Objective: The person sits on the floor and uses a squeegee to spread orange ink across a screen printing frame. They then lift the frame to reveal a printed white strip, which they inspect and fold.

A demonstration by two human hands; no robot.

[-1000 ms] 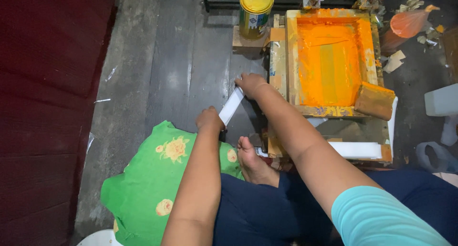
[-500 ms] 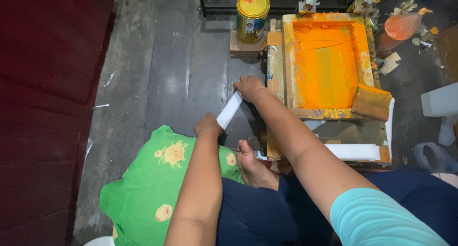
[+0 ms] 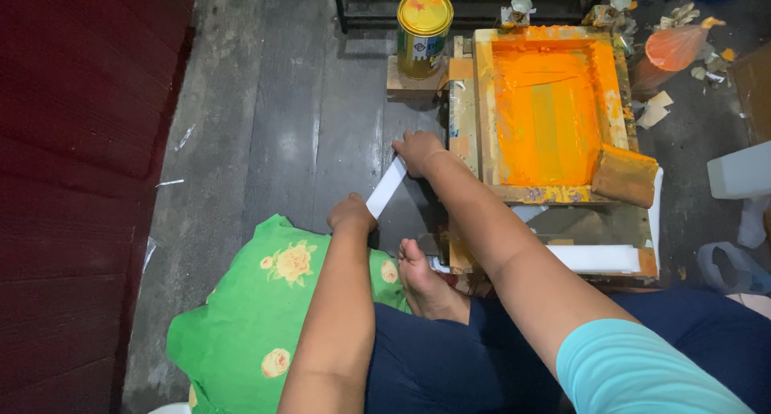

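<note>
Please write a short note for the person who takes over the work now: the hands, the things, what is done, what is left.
Left hand and right hand each hold one end of a white strip above the dark floor; each grip is closed on it.
The wooden screen frame, covered in orange ink, lies to the right, squeegee on its corner, yellow can behind.
Done: ink is spread on the screen.
Left: the strip is not yet put down.

Glossy metal tin (image 3: 425, 30), rough paint-caked wooden frame (image 3: 484, 101), smooth white paper strip (image 3: 386, 187), soft green cloth (image 3: 265, 301).
</note>
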